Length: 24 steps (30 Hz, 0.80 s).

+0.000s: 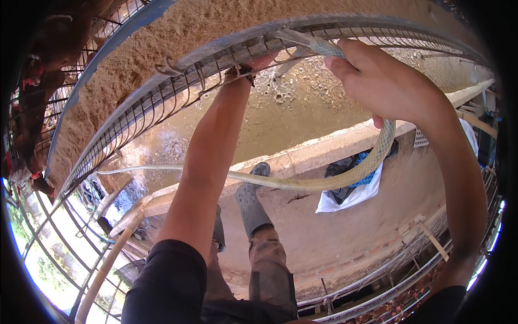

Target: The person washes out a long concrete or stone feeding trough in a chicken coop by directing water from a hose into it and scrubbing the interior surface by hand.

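My right hand (376, 81) is closed around a clear braided hose (327, 48) near its end. Water (289, 36) comes out of the hose toward the wire mesh (198, 73) under a feed trough. From my right hand the hose curves down, passes behind my left forearm and runs off to the left. My left arm reaches under the trough; my left hand (263, 60) is largely hidden by the wire mesh, so its fingers do not show. Dark dirt clings to the left wrist. Brown feed (153, 40) lies along the trough.
Muddy water fills a channel (291, 125) below, bordered by a concrete ledge (283, 156). My boot (253, 198) stands beside it on the walkway. A white sack (366, 192) and black plastic lie nearby. Caged chickens (36, 97) are at left; a bamboo pole (109, 259) stands lower left.
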Motion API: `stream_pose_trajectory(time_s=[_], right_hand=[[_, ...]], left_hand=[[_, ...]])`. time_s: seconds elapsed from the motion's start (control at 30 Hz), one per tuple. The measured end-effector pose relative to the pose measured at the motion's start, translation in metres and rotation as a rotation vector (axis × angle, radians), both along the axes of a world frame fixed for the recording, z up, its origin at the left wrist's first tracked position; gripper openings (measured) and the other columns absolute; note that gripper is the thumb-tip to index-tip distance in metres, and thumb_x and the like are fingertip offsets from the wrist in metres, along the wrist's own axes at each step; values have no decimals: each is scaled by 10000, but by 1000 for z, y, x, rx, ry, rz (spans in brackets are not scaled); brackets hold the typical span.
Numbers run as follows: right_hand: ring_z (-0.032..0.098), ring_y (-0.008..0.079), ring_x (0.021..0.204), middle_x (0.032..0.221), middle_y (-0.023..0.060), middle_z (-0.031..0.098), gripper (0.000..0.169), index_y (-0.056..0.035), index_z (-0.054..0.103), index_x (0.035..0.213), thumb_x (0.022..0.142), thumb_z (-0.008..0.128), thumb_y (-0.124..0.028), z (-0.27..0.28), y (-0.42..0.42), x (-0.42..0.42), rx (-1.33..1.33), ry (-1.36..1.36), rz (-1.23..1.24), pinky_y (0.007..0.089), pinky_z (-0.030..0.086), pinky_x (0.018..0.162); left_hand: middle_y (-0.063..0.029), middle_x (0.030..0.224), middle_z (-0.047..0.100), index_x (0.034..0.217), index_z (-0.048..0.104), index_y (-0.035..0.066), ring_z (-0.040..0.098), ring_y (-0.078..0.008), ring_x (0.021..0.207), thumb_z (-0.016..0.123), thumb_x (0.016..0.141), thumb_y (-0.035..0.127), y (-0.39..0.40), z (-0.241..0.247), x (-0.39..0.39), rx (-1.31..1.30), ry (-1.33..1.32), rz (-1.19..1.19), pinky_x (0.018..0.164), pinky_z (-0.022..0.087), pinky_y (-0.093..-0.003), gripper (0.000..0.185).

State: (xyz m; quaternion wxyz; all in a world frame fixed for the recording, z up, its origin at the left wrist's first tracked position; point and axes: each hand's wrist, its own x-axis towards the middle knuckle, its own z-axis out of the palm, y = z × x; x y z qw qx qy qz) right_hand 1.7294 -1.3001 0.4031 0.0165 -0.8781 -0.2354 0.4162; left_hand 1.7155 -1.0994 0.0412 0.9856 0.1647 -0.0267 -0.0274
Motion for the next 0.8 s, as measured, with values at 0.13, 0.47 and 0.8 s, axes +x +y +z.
stream_pose_trajectory(time_s=[0.13, 0.47, 0.8], right_hand=[[609, 217, 462, 729, 155, 603, 419, 40, 525, 1146, 984, 391, -322, 4, 8, -4, -23, 12, -27, 383, 512, 612], [642, 200, 501, 640, 111, 579, 421, 31, 551, 1069, 944, 414, -347, 28, 56, -8, -152, -21, 156, 365, 497, 664], [641, 206, 514, 594, 99, 570, 410, 18, 572, 964, 927, 388, -347, 25, 104, -40, -289, -43, 238, 362, 478, 648]], left_hand=[[-90, 1153, 648, 1142, 626, 120, 599, -271, 1086, 471, 948, 496, -6, 16, -17, -7, 262, 83, 949, 493, -458, 450], [-85, 1178, 635, 1164, 618, 122, 578, -278, 1116, 447, 944, 515, 43, 37, -50, -63, 321, 120, 963, 469, -459, 483], [-89, 1216, 612, 1194, 602, 125, 557, -282, 1146, 439, 940, 522, 76, 36, -72, -74, 286, 110, 980, 450, -470, 498]])
